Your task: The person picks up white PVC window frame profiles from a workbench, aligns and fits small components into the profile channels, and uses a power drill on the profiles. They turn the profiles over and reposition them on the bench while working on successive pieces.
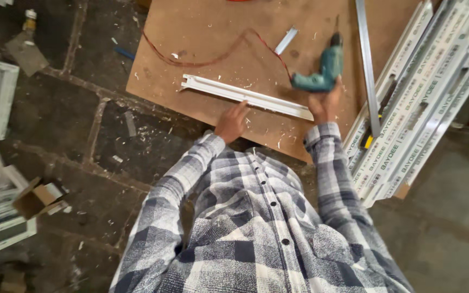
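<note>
Left hand (pixel 232 121) spread flat, fingertips touching white plastic profile strip (pixel 247 96) near front edge of brown board (pixel 202 21). Right hand (pixel 325 102) at strip's right end, just below teal electric drill (pixel 321 73); grasp on drill unclear. Red cord (pixel 213 58) curving across board's middle. Stacked white profiles (pixel 424 97) along right edge.

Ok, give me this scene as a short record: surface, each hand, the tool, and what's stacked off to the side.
Surface: brown board strewn with shavings
Left hand: open, fingertips at the white profile strip
Right hand: by the handle of the teal drill; grip unclear
Drill cord: red, looping across board
Side: stacked white profiles
</note>
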A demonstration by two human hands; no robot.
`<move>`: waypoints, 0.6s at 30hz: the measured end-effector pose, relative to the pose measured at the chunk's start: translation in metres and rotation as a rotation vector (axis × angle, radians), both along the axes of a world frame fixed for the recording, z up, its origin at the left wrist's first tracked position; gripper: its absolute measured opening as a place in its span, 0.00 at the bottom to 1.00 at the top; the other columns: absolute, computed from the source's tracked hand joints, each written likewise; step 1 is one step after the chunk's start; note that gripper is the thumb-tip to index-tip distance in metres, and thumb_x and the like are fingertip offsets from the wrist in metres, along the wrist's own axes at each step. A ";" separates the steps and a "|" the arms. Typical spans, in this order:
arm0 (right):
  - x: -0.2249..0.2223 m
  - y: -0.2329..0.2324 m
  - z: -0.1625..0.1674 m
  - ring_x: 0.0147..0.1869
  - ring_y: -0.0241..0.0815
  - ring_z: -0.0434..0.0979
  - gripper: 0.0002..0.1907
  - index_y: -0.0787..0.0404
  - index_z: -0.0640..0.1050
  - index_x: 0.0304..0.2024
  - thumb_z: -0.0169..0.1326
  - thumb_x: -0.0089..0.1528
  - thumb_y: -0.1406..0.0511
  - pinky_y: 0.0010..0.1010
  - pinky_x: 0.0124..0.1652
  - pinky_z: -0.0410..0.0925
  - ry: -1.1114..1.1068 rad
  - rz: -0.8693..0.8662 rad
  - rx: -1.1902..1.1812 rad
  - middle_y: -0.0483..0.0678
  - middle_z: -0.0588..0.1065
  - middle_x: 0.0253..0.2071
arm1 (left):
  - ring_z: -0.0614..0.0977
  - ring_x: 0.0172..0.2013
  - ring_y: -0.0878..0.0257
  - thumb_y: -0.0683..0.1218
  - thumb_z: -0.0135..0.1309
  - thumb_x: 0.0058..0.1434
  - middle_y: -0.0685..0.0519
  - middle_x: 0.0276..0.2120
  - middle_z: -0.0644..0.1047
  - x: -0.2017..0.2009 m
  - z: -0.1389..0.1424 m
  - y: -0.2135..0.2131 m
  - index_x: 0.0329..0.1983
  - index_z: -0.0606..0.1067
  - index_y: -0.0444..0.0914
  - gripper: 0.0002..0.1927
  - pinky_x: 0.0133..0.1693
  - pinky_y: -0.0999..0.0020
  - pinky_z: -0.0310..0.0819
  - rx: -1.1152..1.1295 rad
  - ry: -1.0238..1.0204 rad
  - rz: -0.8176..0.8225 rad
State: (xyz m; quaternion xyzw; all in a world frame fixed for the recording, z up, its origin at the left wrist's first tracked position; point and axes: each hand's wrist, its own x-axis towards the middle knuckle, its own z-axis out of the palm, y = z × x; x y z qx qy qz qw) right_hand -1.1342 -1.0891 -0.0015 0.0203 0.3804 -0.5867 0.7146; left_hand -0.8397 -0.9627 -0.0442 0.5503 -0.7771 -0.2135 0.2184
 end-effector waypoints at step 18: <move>0.002 0.101 0.099 0.57 0.40 0.76 0.37 0.57 0.62 0.72 0.58 0.62 0.57 0.31 0.54 0.68 0.933 1.407 -0.320 0.53 0.77 0.55 | 0.83 0.41 0.53 0.53 0.57 0.65 0.49 0.43 0.78 0.007 0.023 -0.030 0.56 0.71 0.36 0.21 0.41 0.48 0.84 0.922 1.738 0.710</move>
